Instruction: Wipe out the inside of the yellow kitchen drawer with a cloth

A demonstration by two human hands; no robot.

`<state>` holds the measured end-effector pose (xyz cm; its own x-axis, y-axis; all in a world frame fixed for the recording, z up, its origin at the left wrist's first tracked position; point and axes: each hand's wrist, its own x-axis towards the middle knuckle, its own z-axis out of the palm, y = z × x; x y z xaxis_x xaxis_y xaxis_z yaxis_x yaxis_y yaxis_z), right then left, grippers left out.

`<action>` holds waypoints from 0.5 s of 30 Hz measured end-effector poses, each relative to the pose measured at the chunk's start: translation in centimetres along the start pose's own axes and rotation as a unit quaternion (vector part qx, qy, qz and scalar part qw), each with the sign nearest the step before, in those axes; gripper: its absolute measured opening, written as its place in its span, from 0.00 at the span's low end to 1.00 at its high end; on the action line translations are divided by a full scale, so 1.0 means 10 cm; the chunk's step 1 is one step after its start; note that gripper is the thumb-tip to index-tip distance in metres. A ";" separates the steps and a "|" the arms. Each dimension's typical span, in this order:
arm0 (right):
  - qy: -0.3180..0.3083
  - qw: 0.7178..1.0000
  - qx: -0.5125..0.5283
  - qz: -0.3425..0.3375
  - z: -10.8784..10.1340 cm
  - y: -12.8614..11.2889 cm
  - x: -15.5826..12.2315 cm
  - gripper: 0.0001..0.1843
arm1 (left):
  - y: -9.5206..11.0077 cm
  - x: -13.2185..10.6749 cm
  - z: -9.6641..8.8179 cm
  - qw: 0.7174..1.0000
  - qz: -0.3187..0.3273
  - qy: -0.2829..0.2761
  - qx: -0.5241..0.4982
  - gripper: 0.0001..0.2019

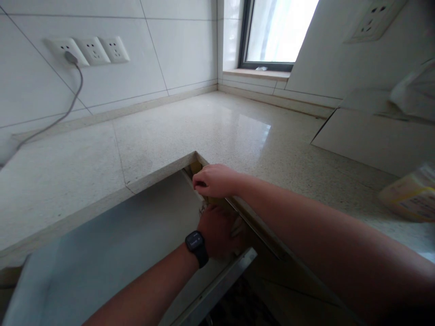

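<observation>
My right hand (pixel 215 180) rests at the inner corner of the speckled stone countertop (pixel 210 131), fingers curled over the edge by a strip of wood (pixel 196 168) under the counter. My left hand (pixel 217 231), with a black watch (pixel 196 244) on the wrist, reaches below that corner beside the grey cabinet door (pixel 112 253), which stands open. Its fingers are hidden in shadow, and I cannot tell whether they hold anything.
Three wall sockets (pixel 91 50) sit on the tiled wall at left, with a grey cable (pixel 73 97) plugged into the first. A window (pixel 277 31) is at the back. A yellow package (pixel 413 194) and white tile pieces (pixel 370 136) lie on the right.
</observation>
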<state>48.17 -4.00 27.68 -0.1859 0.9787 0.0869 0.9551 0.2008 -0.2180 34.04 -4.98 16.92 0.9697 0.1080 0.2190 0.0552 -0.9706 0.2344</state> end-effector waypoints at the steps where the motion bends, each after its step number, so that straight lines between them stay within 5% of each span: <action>1: -0.002 1.000 0.000 0.001 0.00 0.00 0.00 0.13 | 0.05 -0.02 0.02 1.000 -0.001 0.003 -0.008 0.16; 6: -0.008 1.000 0.001 0.007 -0.01 -0.01 -0.01 0.13 | 0.10 -0.05 0.03 1.000 -0.013 -0.003 -0.017 0.17; 15: -0.011 1.000 0.006 0.004 -0.03 -0.02 -0.01 0.13 | -0.37 0.07 -0.06 1.000 0.001 -0.015 0.023 0.18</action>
<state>48.04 -4.13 28.03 -0.1828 0.9811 0.0628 0.9541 0.1925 -0.2296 34.35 -1.17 16.74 0.9764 0.1003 0.1913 0.0633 -0.9796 0.1906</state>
